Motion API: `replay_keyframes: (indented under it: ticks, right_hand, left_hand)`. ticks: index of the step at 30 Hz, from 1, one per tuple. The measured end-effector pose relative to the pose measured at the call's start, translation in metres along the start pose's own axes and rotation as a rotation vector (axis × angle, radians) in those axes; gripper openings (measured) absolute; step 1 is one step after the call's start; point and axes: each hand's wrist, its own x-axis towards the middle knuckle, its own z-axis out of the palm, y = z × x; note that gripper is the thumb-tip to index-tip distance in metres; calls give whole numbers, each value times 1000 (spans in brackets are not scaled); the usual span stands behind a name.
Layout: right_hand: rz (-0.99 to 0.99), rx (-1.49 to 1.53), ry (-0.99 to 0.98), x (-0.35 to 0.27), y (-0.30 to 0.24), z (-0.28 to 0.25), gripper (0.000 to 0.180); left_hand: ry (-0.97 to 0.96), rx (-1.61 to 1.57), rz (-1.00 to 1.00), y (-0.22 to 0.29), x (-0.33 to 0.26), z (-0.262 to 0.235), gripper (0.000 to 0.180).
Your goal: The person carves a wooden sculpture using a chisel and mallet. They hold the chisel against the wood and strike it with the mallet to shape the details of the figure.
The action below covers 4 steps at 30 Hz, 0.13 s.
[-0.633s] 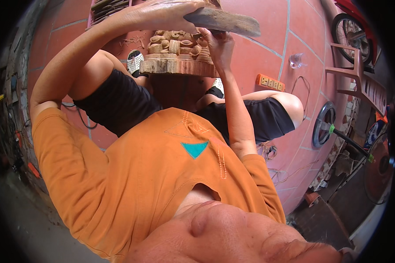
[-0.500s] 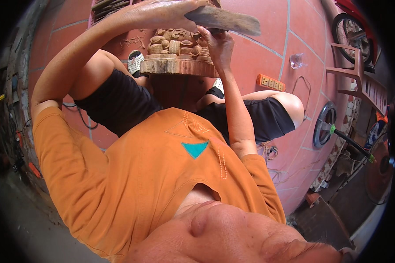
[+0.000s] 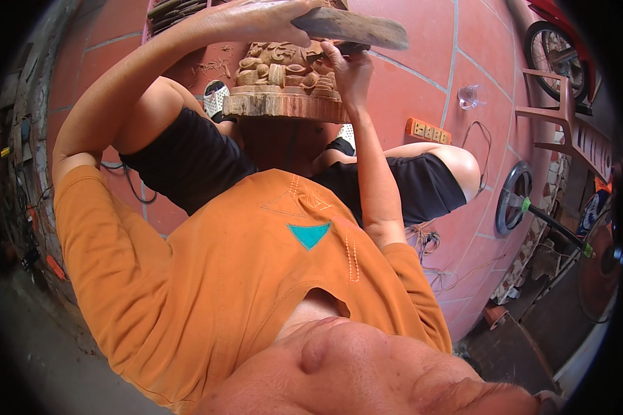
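Wood carving on the person's lap, below both hands. Left hand clamps a wooden mallet; right hand closes around a chisel. Light, square blows likely suit best.

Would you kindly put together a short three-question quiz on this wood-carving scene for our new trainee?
1. True or false: the left hand grips the flat wooden mallet above the wood carving.
2. What is the right hand doing?
A. Resting on a knee
B. Holding a thin dark tool against the top of the carving
C. Lifting a socket strip off the floor
3. Fill in: the person's shirt is ___ in colour.

Key: 1 true; 2 B; 3 orange.
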Motion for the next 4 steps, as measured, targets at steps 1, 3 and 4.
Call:
replay_keyframes:
  ticks: [1, 3, 4]
  right_hand:
    - [6, 6, 3, 1, 1, -3, 26]
    - [3, -21, 12, 2, 5, -4, 27]
    - [-6, -55, 17, 2, 8, -5, 27]
  left_hand:
    - [0, 14, 2, -1, 0, 0, 46]
    - [-29, -4, -17, 1, -3, -6, 48]
    - [-43, -12, -25, 5, -6, -11, 48]
